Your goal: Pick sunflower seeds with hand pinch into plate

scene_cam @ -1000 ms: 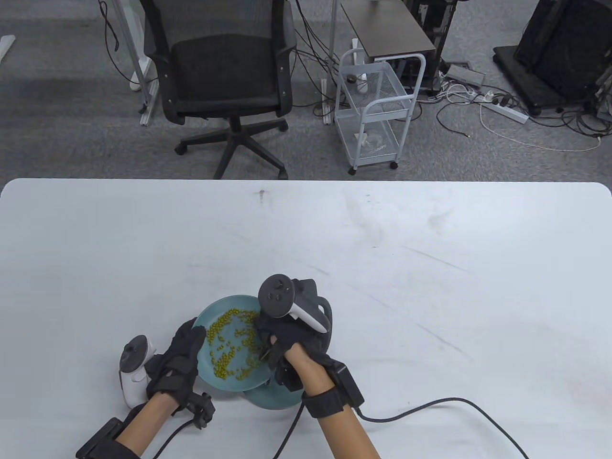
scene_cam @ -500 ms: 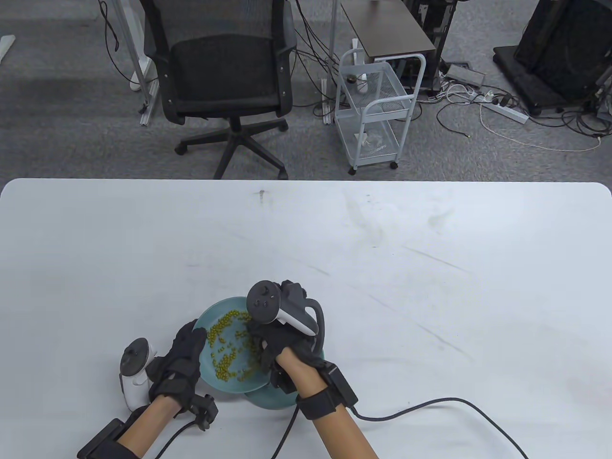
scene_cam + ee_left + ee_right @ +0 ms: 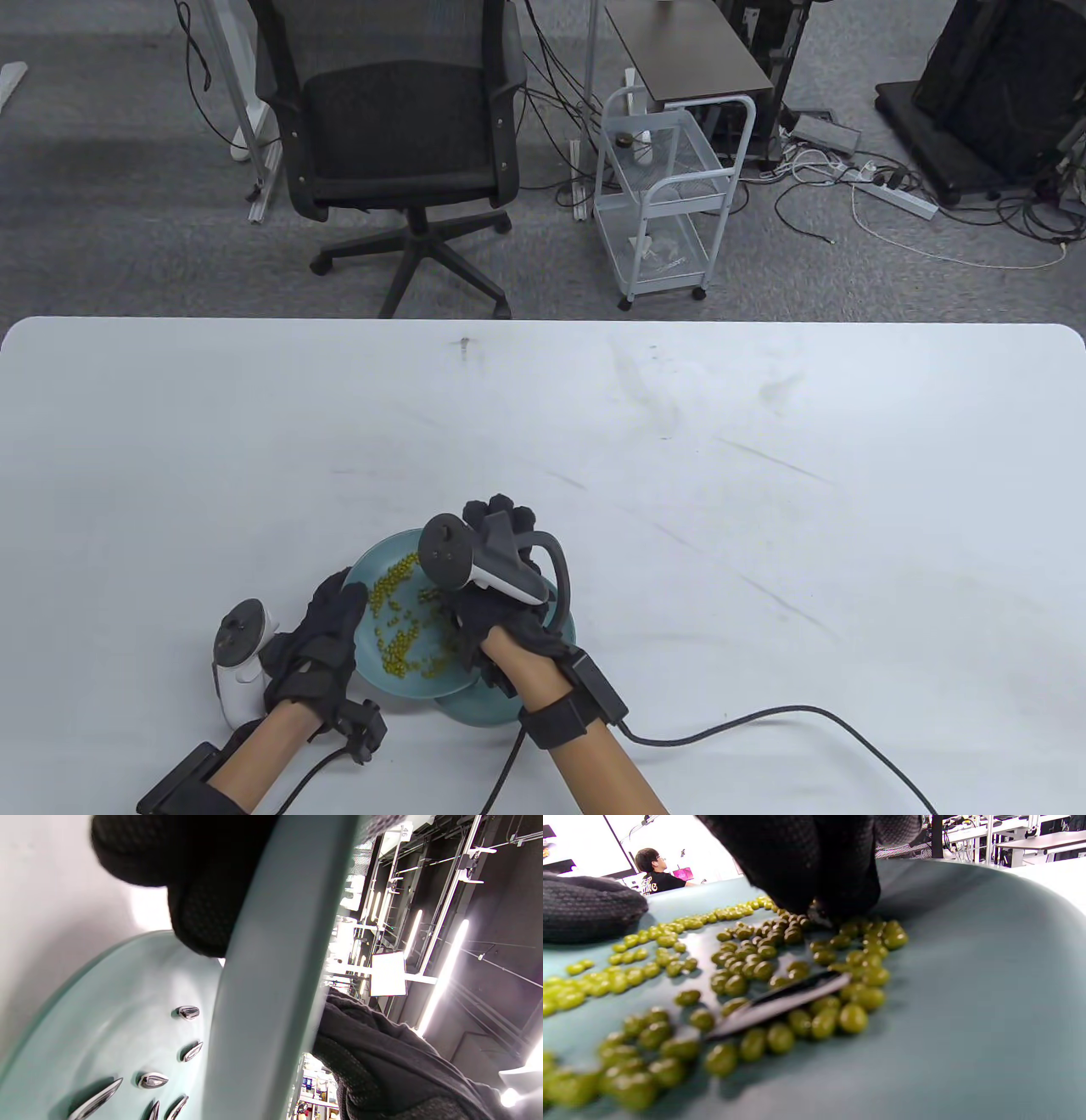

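Near the table's point(image 3: 594, 407) front edge, I see two teal plates stacked askew: the upper plate point(image 3: 373, 671) is tilted and overlaps the lower plate point(image 3: 475, 709), which lies flat on the tabletop and peeks out toward the front edge and to the right. My left hand point(image 3: 318, 641) grips the upper plate's left rim; in the left wrist view the gloved fingers point(image 3: 199, 895) curl under that rim while the thumb sits on top of it. That same view shows several striped sunflower seeds point(image 3: 152, 1079) lying on the lower plate, beneath the raised rim.

Inside the upper plate I see a scatter of small green beans point(image 3: 394, 615), spread from its far rim down toward its near edge. Among them, in the right wrist view, lies one long dark sunflower seed point(image 3: 780, 1003), flat on the plate surface with beans crowding both sides. My right hand point(image 3: 501, 611) is down over the upper plate's right half, its tracker point(image 3: 471, 560) on top. In the right wrist view its fingertips point(image 3: 814, 878) are drawn together and pressed into the beans just beyond that seed. Something small and pale shows at the tips, but I cannot tell whether a seed is pinched there.

Beyond the table's far edge stand an office chair point(image 3: 399, 136) and a white wire trolley point(image 3: 666, 195).
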`<control>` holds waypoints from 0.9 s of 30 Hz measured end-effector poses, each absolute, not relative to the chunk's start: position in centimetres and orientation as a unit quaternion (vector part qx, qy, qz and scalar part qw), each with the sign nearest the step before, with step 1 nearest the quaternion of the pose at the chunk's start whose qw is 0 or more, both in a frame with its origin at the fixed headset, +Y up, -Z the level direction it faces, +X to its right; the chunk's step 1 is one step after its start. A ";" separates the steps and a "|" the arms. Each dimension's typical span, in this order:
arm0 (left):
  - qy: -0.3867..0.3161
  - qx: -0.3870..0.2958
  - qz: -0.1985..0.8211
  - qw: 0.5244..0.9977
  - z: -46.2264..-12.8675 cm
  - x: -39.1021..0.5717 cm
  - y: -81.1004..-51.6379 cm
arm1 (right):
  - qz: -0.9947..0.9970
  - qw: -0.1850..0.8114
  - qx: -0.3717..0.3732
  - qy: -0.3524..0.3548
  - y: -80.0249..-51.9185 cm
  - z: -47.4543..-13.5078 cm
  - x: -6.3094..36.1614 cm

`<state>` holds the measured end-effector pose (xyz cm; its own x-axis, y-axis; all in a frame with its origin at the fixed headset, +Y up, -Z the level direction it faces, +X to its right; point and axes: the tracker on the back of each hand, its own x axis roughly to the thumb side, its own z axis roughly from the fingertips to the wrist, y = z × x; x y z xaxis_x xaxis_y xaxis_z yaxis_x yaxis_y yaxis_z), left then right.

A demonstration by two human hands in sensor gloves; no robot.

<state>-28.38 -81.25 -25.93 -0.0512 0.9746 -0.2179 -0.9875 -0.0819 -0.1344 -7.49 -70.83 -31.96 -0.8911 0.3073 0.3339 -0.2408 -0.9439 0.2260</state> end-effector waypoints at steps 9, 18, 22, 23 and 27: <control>0.026 -0.129 0.719 0.682 -26.1 -28.4 -81.3 | 0.969 0.142 0.182 0.091 -71.0 -32.0 -7.3; 0.028 -0.135 0.718 0.682 -26.2 -28.4 -81.6 | 0.969 0.130 0.189 0.096 -71.3 -32.1 -7.4; 0.024 -0.140 0.721 0.678 -26.3 -28.5 -81.5 | 0.962 0.171 0.189 0.100 -71.2 -32.3 -6.8; 0.021 -0.141 0.720 0.679 -26.4 -28.5 -81.5 | 0.961 0.174 0.188 0.101 -71.2 -32.4 -6.7; 0.019 -0.142 0.720 0.679 -26.4 -28.5 -81.5 | 0.961 0.172 0.191 0.102 -71.1 -32.4 -6.8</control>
<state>-28.53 -81.53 -26.39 -0.0376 0.9726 -0.2293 -0.9832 -0.0770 -0.1655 -6.75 -71.12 -32.37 -0.8680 0.3692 0.3320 -0.2915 -0.9202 0.2612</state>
